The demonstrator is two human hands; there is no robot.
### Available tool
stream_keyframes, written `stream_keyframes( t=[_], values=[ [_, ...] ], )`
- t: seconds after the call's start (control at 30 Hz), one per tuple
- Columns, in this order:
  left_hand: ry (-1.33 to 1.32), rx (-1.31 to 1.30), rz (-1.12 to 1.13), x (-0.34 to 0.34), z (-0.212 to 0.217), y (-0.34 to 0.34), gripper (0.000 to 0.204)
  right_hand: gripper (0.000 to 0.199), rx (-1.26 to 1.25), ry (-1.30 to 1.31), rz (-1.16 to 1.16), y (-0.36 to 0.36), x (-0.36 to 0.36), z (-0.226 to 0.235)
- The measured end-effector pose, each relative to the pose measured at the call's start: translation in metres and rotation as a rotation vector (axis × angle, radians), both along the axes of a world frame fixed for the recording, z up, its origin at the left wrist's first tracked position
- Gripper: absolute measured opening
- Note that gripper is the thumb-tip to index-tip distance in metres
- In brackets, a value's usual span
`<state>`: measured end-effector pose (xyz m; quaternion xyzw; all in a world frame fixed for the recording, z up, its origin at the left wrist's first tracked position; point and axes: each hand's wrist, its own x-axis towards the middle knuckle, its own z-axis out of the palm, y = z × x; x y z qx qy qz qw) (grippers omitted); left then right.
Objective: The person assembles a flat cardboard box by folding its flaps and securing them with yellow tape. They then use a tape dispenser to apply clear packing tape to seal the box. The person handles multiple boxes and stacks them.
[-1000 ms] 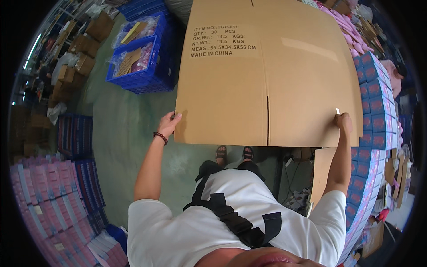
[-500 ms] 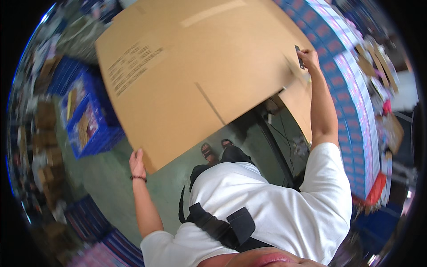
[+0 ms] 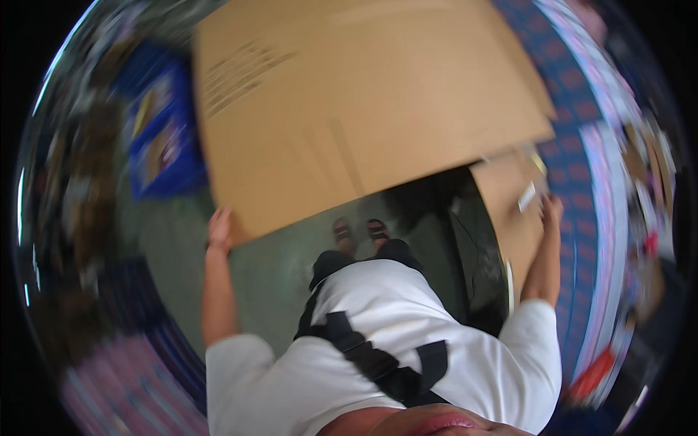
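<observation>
A large brown cardboard sheet (image 3: 363, 94) with dark print at its left spreads out in front of me. My left hand (image 3: 219, 229) is closed on its near left corner, the thumb along the edge. To the right, my right hand (image 3: 552, 211) is away from the sheet's edge, with its fingers curled and blurred. A small pale flat strip (image 3: 527, 197) shows at its fingertips and seems to be held there. Below the strip lies another piece of cardboard (image 3: 520, 240), partly covered by the large sheet.
A blue crate (image 3: 166, 171) with things in it stands on the floor at the left. Blue and pink patterned stacked packs (image 3: 571, 171) line the right side. Striped bundles (image 3: 134, 378) lie at the lower left. A red item (image 3: 595, 374) sits at the lower right.
My right hand has come off the large sheet's right part and moved down and right, toward me. The strip looked dark before and pale now. My left hand keeps the corner.
</observation>
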<state>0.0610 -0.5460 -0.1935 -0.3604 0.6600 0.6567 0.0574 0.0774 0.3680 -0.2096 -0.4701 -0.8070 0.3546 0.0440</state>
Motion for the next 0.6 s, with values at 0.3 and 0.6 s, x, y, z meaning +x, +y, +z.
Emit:
stream_keyframes(
  t=[0.3,0.6],
  values=[
    [-0.016,0.190,0.017,0.002,0.054,0.006,0.034,0.042,-0.300,0.428,0.428,-0.190,-0.022,0.019],
    [0.285,0.416,-0.229,-0.018,0.142,-0.015,0.030,0.091,1.082,0.492,1.054,-0.377,-0.030,0.185]
  ],
)
